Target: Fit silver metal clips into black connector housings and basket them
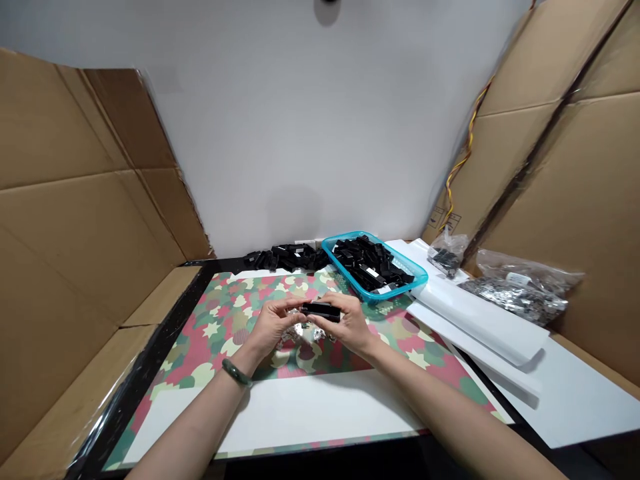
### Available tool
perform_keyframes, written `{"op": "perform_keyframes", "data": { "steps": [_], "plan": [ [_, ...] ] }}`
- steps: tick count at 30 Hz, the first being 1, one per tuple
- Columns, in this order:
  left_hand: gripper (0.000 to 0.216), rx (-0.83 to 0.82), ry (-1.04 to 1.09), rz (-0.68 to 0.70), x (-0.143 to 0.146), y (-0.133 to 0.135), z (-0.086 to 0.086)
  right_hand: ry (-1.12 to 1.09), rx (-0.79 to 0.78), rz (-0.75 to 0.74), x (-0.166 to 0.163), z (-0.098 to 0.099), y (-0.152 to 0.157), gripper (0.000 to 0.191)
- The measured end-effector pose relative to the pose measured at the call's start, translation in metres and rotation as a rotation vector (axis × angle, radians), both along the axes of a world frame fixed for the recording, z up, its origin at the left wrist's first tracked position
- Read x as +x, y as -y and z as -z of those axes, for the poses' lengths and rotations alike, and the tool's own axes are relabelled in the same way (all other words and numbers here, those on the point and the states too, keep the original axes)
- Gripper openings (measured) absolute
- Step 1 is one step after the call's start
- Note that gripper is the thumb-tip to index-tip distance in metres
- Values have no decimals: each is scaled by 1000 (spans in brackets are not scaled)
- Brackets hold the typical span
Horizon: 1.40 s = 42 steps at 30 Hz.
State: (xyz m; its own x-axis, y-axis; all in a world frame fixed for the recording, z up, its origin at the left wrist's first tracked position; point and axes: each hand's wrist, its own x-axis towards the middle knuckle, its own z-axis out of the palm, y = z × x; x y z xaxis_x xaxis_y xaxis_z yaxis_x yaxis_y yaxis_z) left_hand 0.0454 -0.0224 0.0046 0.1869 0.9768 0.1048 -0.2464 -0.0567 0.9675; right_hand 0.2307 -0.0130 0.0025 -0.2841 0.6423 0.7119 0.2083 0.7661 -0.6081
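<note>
Both of my hands hold a small black rectangular plastic piece (pixel 323 311) over the middle of the table. My left hand (pixel 270 325) pinches its left end between thumb and fingers. Around the right end, my right hand (pixel 353 323) has its thumb in front and fingers behind. Faint light marks show near the piece's left end. Just below the hands lie small shiny metal parts (pixel 317 333), partly covered by the fingers. A turquoise basket (pixel 425 279) beyond my right hand holds many black pieces (pixel 373 263) of a similar look.
More black pieces (pixel 295 257) are heaped along the wall. A camouflage-patterned sheet (pixel 200 353) and a white strip (pixel 320 407) cover the table. To the right are a rolled white sheet (pixel 485 320), a bag of metal parts (pixel 520 293) and a smaller bag (pixel 447 253). Cardboard (pixel 75 233) walls both sides.
</note>
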Motion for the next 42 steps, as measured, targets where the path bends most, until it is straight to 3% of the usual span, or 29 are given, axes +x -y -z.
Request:
{"op": "perform_keyframes", "data": {
  "steps": [3,7,10,14,38,42],
  "plan": [
    [34,2,13,22,1,0,-1,6,96,31,0,-3,4,20],
    [36,-32,21,56,0,0,0,48,406,108,0,-7,10,37],
    [37,-42,26,78,0,0,1,111,501,106,-1,-8,13,29],
    [37,-24,17,87,-1,0,4,147,510,130,-3,-8,14,22],
    [34,-10,-52,15,-1,8,-10,149,516,126,-5,-8,17,24],
    [33,-13,-38,-19,0,5,-7,89,413,94,-7,-6,14,21]
  ]
}}
